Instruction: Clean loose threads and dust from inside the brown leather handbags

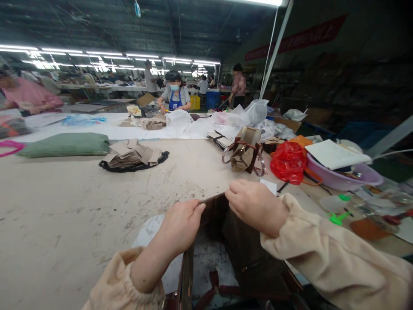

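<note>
Dark-brown, open-topped, leather-like bag (247, 243) sat at near side of broad beige worktable (80, 215). Left hand (182, 221), right hand (253, 204) pinched far rim, spaced apart. Judged light, walls limp, rim stiffer; best hold was there. Bottom too dark to call.

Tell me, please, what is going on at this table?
A person's left hand and right hand grip the far upper edge of a dark brown, bag-like piece. Beyond it, on the table, sit a small brown bag and, further left, a pile of flat pieces.
</note>
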